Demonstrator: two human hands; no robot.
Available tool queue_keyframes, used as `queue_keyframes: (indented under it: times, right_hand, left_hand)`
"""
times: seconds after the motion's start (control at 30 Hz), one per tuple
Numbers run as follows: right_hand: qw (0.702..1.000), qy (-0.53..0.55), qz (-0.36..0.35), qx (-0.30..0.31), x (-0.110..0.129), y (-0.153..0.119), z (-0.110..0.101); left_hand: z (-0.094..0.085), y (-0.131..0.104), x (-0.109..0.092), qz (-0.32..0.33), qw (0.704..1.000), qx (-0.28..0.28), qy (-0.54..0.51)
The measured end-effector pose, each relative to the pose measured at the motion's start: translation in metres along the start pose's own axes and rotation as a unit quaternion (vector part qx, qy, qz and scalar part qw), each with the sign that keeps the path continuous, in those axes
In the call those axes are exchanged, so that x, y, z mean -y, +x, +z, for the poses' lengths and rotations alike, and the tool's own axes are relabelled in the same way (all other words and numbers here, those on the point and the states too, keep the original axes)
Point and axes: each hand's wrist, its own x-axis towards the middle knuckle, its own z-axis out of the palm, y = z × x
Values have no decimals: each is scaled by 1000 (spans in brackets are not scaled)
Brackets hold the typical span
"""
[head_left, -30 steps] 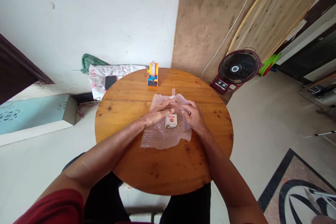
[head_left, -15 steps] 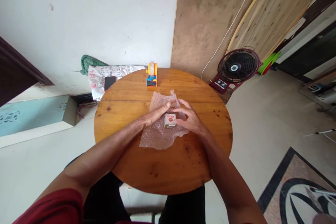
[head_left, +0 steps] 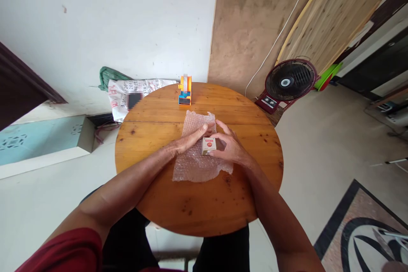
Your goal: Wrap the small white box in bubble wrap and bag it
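A small pale box [head_left: 208,146] with a red mark on its top rests on a sheet of bubble wrap [head_left: 194,169]. My right hand [head_left: 231,146] has its thumb at the near corner of the box and its index finger at the far side, gripping it. My left hand [head_left: 191,139] lies stretched out over the wrap just left of the box, fingers straight and pointing away from me. Its fingertips come close to those of the right hand beyond the box.
The round wooden table [head_left: 146,148] carries an orange and blue tape dispenser [head_left: 185,93] at its far edge. A dark red fan [head_left: 288,83] stands beyond the table on the right. A white printed sack [head_left: 119,108] lies behind the table's left edge.
The box has shifted slightly to the right, and the bubble wrap's near part has moved right too. My right thumb and index finger sit closer about the box. The left hand has barely moved.
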Motion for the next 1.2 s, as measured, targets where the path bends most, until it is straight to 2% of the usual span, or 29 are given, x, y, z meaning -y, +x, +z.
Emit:
queue_keyframes:
  times: [0.13,0.23,0.3,0.37,0.43,0.53,0.63,0.77,0.87,0.97,1.07,1.13,1.2]
  right_hand:
    - [992,86,27,-90,1,-4,-14]
    - [971,104,50,-208,-7,-4,-21]
    - [952,74,95,-283,-18,-3,-23]
    - [933,20,151,-325,-30,-1,-24]
    - [930,-38,204,-304,-42,-1,-23]
    - [930,-115,263,-231,-50,-1,-20]
    - [921,-160,264,-239,-46,-1,-19]
    - [926,-145,177,-300,-30,0,-19]
    - [948,-90,75,-296,-13,-1,-16]
    - [973,-19,-21,-229,4,-5,-8]
    - [985,32,-96,-138,19,-7,2]
    - [987,39,-130,-80,26,-6,7]
    - [990,27,-135,-36,28,-5,11]
  left_hand:
    - [0,-4,-8,-1,1000,-20,-6]
    - [0,-10,-16,16,995,-41,86]
    - [0,-14,-17,28,985,-43,163]
    - [0,-15,-16,62,969,-27,237]
    - [1,-13,-12,104,946,-15,306]
    - [1,-10,-7,135,916,-17,378]
    - [1,-9,-4,143,902,-20,407]
    - [1,-9,-3,141,897,-24,419]
    - [1,-9,-3,139,889,-25,436]
    - [1,-8,-2,145,880,-16,453]
    - [2,-7,2,146,868,-14,475]
    - [4,-6,6,146,859,-14,491]
    - [5,-6,8,152,851,-8,503]
